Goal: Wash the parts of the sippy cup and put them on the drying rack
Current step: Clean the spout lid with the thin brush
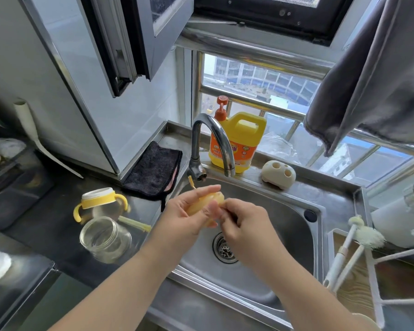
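both hands (215, 218) grip a yellow lid (207, 203) over the sink (285, 211).

The silicone lid (207, 206) is translucent pale yellow. The sippy cup (101, 203) has a yellow collar and handles, a white rim and a clear body; the jar (105, 238) beside it is clear glass. The detergent jug (237, 142) is bright yellow with an orange label and an orange-red pump. The folded cloth (154, 170) is black with a pink edge, the hanging towel (378, 75) grey. The sink (280, 211) and tap (213, 139) are silvery steel, the counter (46, 225) dark. The brush holder (279, 175) is cream, the drying rack (373, 271) white
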